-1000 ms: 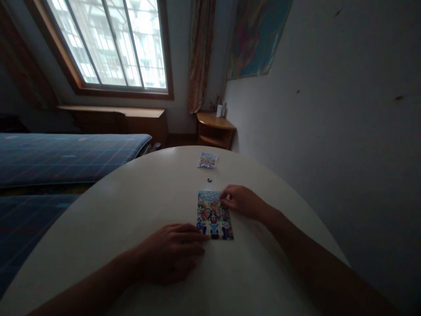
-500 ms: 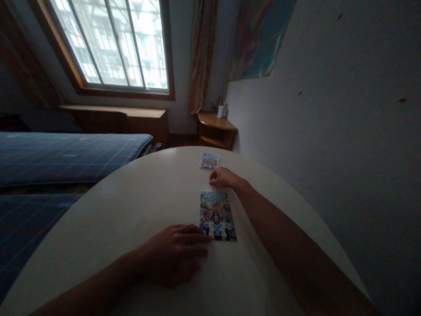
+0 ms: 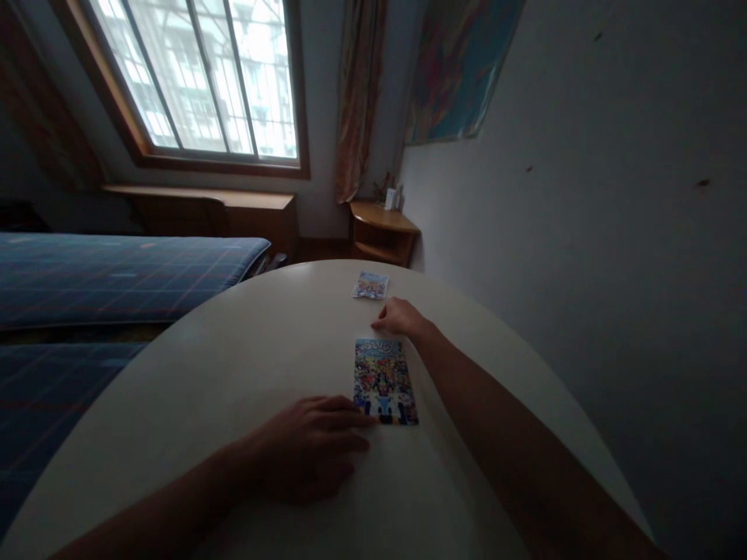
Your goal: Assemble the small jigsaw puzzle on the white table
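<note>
A colourful printed picture sheet (image 3: 385, 377), crowded with cartoon figures, lies flat on the round white table (image 3: 262, 334). My left hand (image 3: 318, 447) rests palm down with its fingers stretched out, the fingertips over the sheet's lower left corner. Just beyond the sheet's top edge is my right hand (image 3: 400, 317), its fingers curled together low over the table. Whether anything tiny is pinched in them cannot be made out. Farther back lies a smaller printed picture (image 3: 370, 285) in similar style, a little beyond the right hand's fingers and apart from them.
A plain wall (image 3: 554, 233) runs along the right side of the table. To the left is a bed with a blue checked mattress (image 3: 128, 272). A wooden corner shelf (image 3: 385, 218) stands behind the table, with a curtain and a barred window farther back.
</note>
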Motion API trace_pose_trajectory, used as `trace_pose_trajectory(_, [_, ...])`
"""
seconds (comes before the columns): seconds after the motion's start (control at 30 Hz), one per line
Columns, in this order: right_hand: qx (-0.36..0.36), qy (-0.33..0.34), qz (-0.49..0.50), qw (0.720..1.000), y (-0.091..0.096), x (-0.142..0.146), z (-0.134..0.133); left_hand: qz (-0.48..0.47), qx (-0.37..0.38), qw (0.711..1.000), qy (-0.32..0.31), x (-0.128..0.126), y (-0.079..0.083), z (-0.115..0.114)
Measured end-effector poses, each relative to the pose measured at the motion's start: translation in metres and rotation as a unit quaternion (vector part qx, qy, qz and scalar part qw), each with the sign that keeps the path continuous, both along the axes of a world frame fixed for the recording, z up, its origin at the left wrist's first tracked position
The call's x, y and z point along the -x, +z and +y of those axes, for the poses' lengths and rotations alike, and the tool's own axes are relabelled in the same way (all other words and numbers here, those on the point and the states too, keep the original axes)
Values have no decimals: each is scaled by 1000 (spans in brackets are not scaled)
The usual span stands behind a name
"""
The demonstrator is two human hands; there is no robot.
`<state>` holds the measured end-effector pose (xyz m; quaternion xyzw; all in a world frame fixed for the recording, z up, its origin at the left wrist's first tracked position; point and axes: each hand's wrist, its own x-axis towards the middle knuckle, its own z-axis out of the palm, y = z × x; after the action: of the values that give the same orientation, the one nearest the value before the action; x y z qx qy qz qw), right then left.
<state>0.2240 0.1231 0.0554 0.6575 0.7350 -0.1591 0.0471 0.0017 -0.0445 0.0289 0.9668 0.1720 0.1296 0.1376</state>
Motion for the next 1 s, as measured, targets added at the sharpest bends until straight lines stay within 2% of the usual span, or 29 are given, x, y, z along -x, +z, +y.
trace_pose_trajectory(0.2, [0,-33,-20,999,3,8,-4,-8,-11,1000,-3,0,0,0])
trace_pose_trajectory(0.63, [-23,4,-1,1000,1,8,-12,-20,3,1000,-8,-1,2,0])
trace_pose_trajectory(1.0, [-30,-1,-9,999,-8,6,-12,-17,-8,1000,-6,-1,1,2])
